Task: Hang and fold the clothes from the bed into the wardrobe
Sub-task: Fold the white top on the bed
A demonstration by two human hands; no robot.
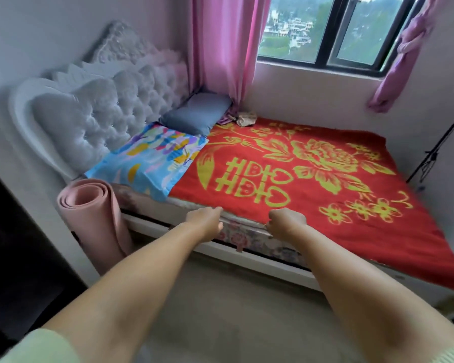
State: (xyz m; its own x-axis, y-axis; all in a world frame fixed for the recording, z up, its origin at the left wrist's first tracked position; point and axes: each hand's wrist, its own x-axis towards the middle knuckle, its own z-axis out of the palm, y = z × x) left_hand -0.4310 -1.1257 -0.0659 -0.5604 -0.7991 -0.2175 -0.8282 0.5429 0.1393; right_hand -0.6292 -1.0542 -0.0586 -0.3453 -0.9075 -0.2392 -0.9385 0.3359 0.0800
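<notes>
A red blanket [312, 184] with a yellow flower pattern covers the bed. My left hand [205, 221] and my right hand [286, 221] both reach to its near edge, fingers curled, and pinch the hem where it meets the floral mattress side [247, 235]. At the far side of the bed, by the window wall, lies a small crumpled bundle of cloth [243, 118]. No wardrobe is in view.
A tufted grey headboard [95, 119] stands at the left, with a blue patterned pillow [152, 158] and a grey pillow [197, 113]. A rolled pink mat [95, 218] leans beside the bed. Pink curtains [226, 48] hang at the window. A black stand [435, 158] is at right.
</notes>
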